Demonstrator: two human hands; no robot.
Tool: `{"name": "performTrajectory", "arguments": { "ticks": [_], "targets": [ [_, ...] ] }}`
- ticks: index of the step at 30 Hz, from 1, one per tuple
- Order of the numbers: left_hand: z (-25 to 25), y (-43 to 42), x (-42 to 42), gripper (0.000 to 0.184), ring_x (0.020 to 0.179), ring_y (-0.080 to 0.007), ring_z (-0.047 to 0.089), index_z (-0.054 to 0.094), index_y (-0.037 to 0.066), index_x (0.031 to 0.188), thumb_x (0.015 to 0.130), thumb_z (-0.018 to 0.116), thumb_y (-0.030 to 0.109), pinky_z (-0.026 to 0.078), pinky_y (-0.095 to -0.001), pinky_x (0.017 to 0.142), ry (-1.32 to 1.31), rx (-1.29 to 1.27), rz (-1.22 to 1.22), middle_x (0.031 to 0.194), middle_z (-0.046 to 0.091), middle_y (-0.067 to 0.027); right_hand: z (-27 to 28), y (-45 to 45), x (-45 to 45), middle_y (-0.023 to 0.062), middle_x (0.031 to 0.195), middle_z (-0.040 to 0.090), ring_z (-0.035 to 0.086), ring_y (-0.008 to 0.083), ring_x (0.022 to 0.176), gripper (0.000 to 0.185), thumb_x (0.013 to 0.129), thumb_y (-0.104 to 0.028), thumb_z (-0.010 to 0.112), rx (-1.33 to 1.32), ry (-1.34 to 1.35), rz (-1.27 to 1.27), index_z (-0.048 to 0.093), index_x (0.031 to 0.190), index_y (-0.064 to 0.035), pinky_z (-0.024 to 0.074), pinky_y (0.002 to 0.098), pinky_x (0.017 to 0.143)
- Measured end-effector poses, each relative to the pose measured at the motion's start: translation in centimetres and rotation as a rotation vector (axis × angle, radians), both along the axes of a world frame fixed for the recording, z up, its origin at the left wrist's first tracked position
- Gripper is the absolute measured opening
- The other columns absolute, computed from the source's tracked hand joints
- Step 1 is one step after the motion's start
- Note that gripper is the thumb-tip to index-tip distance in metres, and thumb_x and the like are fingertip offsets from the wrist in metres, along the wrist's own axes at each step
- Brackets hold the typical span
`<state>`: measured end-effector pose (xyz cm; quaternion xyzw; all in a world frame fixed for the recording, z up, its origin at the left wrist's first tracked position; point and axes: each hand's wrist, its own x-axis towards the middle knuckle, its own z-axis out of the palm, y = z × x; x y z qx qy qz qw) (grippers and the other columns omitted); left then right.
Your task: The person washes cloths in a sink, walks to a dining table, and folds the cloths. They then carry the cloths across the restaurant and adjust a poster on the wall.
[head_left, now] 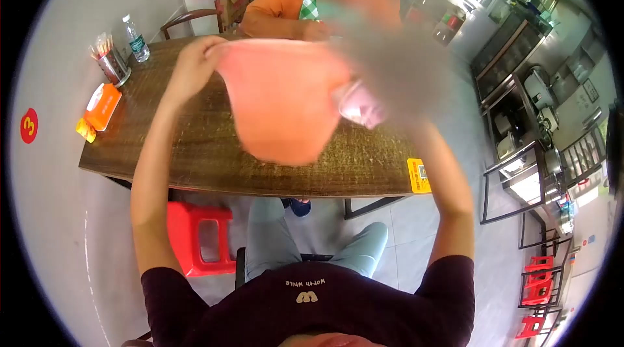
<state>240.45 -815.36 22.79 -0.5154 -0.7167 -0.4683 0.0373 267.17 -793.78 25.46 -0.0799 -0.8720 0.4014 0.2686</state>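
The left hand (197, 67) is nearly closed, pinching the upper left corner of an orange bag (283, 103) between thumb and fingers. The right hand (403, 80) is lost in a grey-brown smear, so how far it is open, and whether it grips the bag's other edge, I cannot tell. The bag, of thin plastic or cloth, hangs above the table between the two arms, its top edge drawn nearly straight and its lower end rounded and soft with blur. Just at its right side, by the smear, is a pink-and-white packet (361, 105); whether the right hand holds it cannot be made out.

The step in hand seems to be spreading the bag out by its top edge. The next move appears to call for a firm pinch on the left corner and control of the right side.

Below is a dark wooden table (195, 168). A yellow card with a square code (419, 176) lies at its near right edge. Along its left side are an orange tissue pack (103, 107), a metal chopstick holder (114, 67) and a water bottle (136, 42). Across the table sits another person in an orange top (279, 5); a red plastic stool (183, 246) stands below the near edge
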Motion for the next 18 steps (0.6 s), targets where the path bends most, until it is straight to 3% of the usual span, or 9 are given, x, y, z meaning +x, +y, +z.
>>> {"name": "performTrajectory", "arguments": {
  "ticks": [1, 5, 6, 7, 9, 11, 13, 15, 18],
  "targets": [
    [1.4, -0.7, -0.4, 0.018, 0.089, -0.0157, 0.052, 0.057, -0.001, 0.098, 0.086, 0.05, 0.012, 0.04, -0.0249, 0.078, 0.147, 0.104, 0.041, 0.098, 0.057, -0.0075, 1.8, -1.2, -0.6, -0.0027, 0.076, 0.059, 0.049, 0.0038, 0.067, 0.019, 0.087, -0.011, 0.054, 0.153, 0.038, -0.024, 0.061, 0.1, 0.0012, 0.0426, 0.0216, 0.059],
    [2.4, -5.5, 2.9, 0.013, 0.086, -0.0186, 0.056, 0.058, -0.001, 0.095, 0.085, 0.052, 0.005, 0.043, -0.0265, 0.074, 0.316, 0.369, 0.15, 0.092, 0.059, -0.0112, 0.7, -1.5, -2.9, -0.0021, 0.081, 0.061, 0.051, 0.0034, 0.07, 0.022, 0.088, -0.012, 0.054, 0.122, -0.005, 0.135, 0.061, 0.105, 0.0001, 0.0442, 0.0214, 0.061],
    [1.2, -6.9, 3.4, 0.013, 0.083, -0.0177, 0.056, 0.058, -0.001, 0.095, 0.085, 0.052, 0.004, 0.043, -0.0262, 0.073, 0.183, 0.259, 0.148, 0.09, 0.059, -0.0107, -0.9, -2.0, -3.4, -0.0005, 0.084, 0.063, 0.053, 0.0057, 0.073, 0.022, 0.088, -0.014, 0.054, -0.011, -0.041, 0.177, 0.061, 0.104, -0.0007, 0.0455, 0.0228, 0.064],
    [-0.4, -8.5, 3.7, 0.012, 0.079, -0.0169, 0.056, 0.058, 0.0, 0.095, 0.084, 0.052, 0.003, 0.043, -0.026, 0.071, 0.051, 0.15, 0.148, 0.088, 0.059, -0.0103, -1.9, -2.7, -3.4, 0.0031, 0.087, 0.066, 0.056, 0.008, 0.077, 0.019, 0.087, -0.01, 0.054, -0.019, -0.207, 0.121, 0.063, 0.102, -0.0025, 0.0468, 0.0235, 0.068],
    [-5.8, -11.0, 2.5, 0.013, 0.077, -0.0149, 0.056, 0.059, 0.0, 0.094, 0.082, 0.054, 0.0, 0.044, -0.026, 0.069, -0.024, -0.012, 0.042, 0.084, 0.06, -0.0093, -7.1, -2.7, -4.0, 0.0084, 0.091, 0.067, 0.062, 0.015, 0.08, 0.019, 0.084, -0.009, 0.055, 0.021, -0.228, 0.262, 0.064, 0.1, -0.0057, 0.0488, 0.0278, 0.072],
    [-11.8, -13.1, 2.6, 0.013, 0.074, -0.0171, 0.057, 0.061, 0.0, 0.091, 0.079, 0.056, -0.001, 0.044, -0.0261, 0.068, -0.161, -0.154, 0.068, 0.083, 0.06, -0.01, -12.7, -3.5, -3.5, 0.0118, 0.096, 0.065, 0.063, 0.0251, 0.083, 0.022, 0.08, -0.011, 0.055, 0.172, -0.285, 0.291, 0.065, 0.1, -0.0097, 0.0491, 0.0339, 0.075],
    [-16.1, -15.0, 3.9, 0.013, 0.069, -0.0196, 0.056, 0.062, 0.0, 0.089, 0.077, 0.058, -0.002, 0.044, -0.0266, 0.064, -0.096, -0.215, 0.007, 0.079, 0.059, -0.0109, -14.5, -5.4, -1.9, 0.0125, 0.099, 0.063, 0.06, 0.0319, 0.086, 0.026, 0.079, -0.013, 0.053, 0.301, -0.492, 0.319, 0.065, 0.102, -0.0129, 0.0472, 0.0387, 0.079],
    [-15.1, -15.9, 5.8, 0.012, 0.066, -0.0213, 0.054, 0.061, -0.001, 0.088, 0.076, 0.058, -0.001, 0.044, -0.0272, 0.062, -0.068, -0.164, -0.029, 0.075, 0.058, -0.0116, -14.6, -6.5, -0.4, 0.0128, 0.094, 0.065, 0.063, 0.0262, 0.082, 0.026, 0.082, -0.015, 0.052, 0.343, -0.423, 0.271, 0.063, 0.105, -0.0112, 0.0482, 0.0345, 0.075],
    [-15.2, -16.9, 5.3, 0.012, 0.066, -0.0168, 0.054, 0.059, -0.002, 0.089, 0.078, 0.056, 0.001, 0.043, -0.0274, 0.062, -0.29, -0.264, -0.109, 0.076, 0.058, -0.0114, -8.8, -9.7, 0.7, 0.0115, 0.089, 0.066, 0.061, 0.0158, 0.077, 0.028, 0.086, -0.018, 0.051, -0.124, -1.019, 0.109, 0.061, 0.109, -0.008, 0.0475, 0.028, 0.072]
  ]
}}
